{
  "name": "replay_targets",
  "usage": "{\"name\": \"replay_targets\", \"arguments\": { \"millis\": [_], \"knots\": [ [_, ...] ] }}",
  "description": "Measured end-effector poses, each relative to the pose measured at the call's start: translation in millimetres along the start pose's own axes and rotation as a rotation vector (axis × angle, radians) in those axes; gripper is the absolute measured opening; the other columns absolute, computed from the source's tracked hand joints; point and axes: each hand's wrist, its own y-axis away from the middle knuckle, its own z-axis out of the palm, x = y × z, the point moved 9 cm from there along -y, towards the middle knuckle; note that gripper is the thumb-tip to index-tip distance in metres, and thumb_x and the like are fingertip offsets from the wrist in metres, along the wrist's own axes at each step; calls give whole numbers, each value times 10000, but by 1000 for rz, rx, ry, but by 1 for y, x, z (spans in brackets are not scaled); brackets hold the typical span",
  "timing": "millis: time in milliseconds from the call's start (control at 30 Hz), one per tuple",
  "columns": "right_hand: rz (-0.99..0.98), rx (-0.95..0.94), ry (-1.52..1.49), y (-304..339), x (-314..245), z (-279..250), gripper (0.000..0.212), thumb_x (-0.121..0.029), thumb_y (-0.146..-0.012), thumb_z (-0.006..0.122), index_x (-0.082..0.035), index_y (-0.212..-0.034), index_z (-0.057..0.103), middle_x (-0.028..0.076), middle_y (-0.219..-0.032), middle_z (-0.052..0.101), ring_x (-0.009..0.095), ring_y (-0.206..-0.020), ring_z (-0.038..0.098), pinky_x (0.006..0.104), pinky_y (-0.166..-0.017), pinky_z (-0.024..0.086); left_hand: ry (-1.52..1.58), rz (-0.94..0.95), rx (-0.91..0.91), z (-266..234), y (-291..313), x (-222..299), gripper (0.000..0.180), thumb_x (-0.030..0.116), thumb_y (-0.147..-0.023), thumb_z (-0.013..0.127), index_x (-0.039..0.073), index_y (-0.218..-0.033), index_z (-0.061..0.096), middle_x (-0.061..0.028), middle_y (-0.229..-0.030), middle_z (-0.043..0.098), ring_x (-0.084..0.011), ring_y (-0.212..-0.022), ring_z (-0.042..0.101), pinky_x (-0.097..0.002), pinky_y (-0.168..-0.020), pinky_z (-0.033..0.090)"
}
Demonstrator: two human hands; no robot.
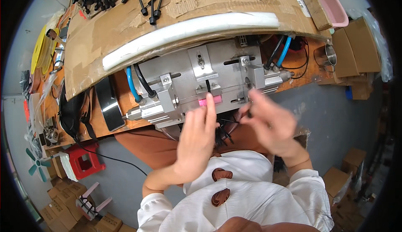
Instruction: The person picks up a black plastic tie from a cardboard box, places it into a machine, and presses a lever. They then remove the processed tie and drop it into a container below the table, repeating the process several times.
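A metal clamping fixture [228, 70] lies at the table edge in front of me, with a pneumatic cylinder at each side. Near its middle, a thin black rod [208, 85] stands at a small metal block above a pink piece [215, 100]. My left hand [196, 137] reaches in with the index finger stretched out, its tip at the lower end of the rod and over the pink piece. To the right, my right hand [272, 123] is blurred by motion, fingers curled together; a small dark bit shows between them. Several black parts [224, 137] lie below the fixture, partly hidden by my hands.
A cardboard sheet [167, 35] with a white foam strip [188, 35] covers the area behind the fixture. Black rod parts [153, 1] lie on it. Blue hoses [133, 85] run to the cylinders. A phone [109, 104] rests at left, a metal cup [325, 56] at right.
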Motion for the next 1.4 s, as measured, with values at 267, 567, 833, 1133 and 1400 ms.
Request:
{"name": "replay_targets", "arguments": {
  "millis": [267, 567, 833, 1133, 1400],
  "knots": [
    [-89, -180, 231, 27, 3, 74, 594, -26, -725, 720, 41, -1282, 525, 29, -630, 543, 124, -519, 522, 289, -457, 420, -84, -68, 376, -118, -122, -97, 284, 46, -838, 619, 48, -1119, 584, -94, -867, 553, -220, -786, 505, -340, -722, 434],
    [-61, -339, 266, 12, -3, 69, 573, -99, -775, 695, 6, -1308, 509, 21, -706, 576, 129, -562, 565, 274, -451, 438, 106, -26, 227, -116, -139, -104, 205, 12, -816, 624, 31, -1018, 590, -32, -746, 528, -115, -663, 472, -254, -637, 426],
    [-660, -83, 672, -210, -9, 37, 171, -24, -795, 592, 0, -957, 641, 146, -834, 660, 266, -749, 634, 359, -646, 496, 209, -11, 101, -129, -110, -104, 152, -26, -768, 643, -3, -915, 615, -93, -768, 541, -190, -694, 533, -302, -680, 449],
    [-467, -241, 567, -229, 42, 40, 81, -51, -775, 602, -13, -845, 587, 169, -839, 597, 355, -852, 579, 421, -769, 458, 146, -26, 418, -121, -26, -62, 326, -112, -698, 650, 29, -992, 653, -108, -957, 588, -234, -849, 560, -301, -702, 460],
    [-97, -72, 273, -220, 34, -10, 166, -51, -859, 586, -15, -1021, 600, 103, -792, 617, 230, -758, 596, 340, -706, 473, -29, -13, 107, 9, 20, 3, 670, -70, -707, 573, -107, -1352, 396, -127, -977, 500, -237, -859, 496, -335, -798, 454]
  ]
}}
